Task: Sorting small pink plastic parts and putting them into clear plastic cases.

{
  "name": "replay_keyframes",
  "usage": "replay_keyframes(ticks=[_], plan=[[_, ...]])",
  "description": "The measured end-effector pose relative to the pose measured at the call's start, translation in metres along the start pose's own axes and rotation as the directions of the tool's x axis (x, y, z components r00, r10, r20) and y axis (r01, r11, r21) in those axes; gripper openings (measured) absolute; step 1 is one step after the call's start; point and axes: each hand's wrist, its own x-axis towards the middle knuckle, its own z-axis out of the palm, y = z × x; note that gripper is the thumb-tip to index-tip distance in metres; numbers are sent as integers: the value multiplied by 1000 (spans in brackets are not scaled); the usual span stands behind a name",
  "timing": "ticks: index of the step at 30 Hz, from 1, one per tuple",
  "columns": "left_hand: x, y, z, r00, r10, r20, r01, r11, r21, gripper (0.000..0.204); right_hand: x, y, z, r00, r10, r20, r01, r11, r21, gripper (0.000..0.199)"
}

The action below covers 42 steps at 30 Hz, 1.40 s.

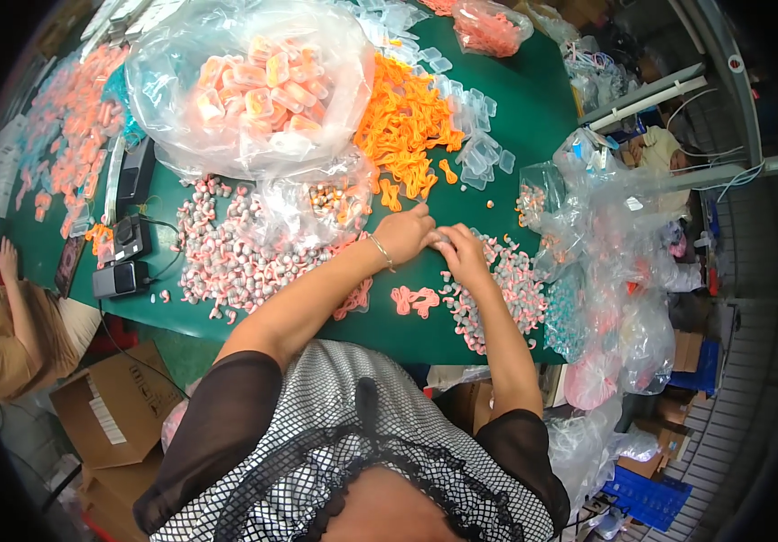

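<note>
My left hand (407, 233) and my right hand (464, 256) meet over the green table (398, 339). Their fingertips are pinched together; whatever they hold is too small and covered to name. Beside my left forearm spreads a heap of small pink-and-grey curled pieces (217, 257). A second heap of such pieces (511, 298) lies beside and under my right wrist. Between my forearms rest a few flat pink pieces with looped ends (415, 301). Beyond my left hand is a pile of orange looped pieces (407, 117).
A large see-through bag of orange-and-white cases (271, 86) sits at the back. Transparent cases (479, 158) lie right of the orange pile. Black devices (121, 278) with a cable stand at left, near another person's arms (11, 271). Plastic bags (601, 271) crowd the right edge.
</note>
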Motion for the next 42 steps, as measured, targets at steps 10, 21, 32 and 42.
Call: replay_keyframes(ticks=[10, 21, 32, 42], plan=[[-10, 42, -104, 966, 100, -239, -98, 995, 19, 28, 32, -73, -25, 972, 161, -171, -7, 749, 662, 23], [-18, -107, -316, 711, -53, -702, 584, 601, 546, 22, 55, 40, -22, 913, 211, -349, -221, 975, 12, 22], [-34, -19, -229, 750, 196, -631, 77, 923, 378, 21, 136, 81, -22, 967, -100, -233, -111, 660, -743, 17], [-70, -16, -116, 953, -84, -292, 183, 925, 333, 15, 107, 80, -66, 775, 116, -621, -168, 985, -25, 13]])
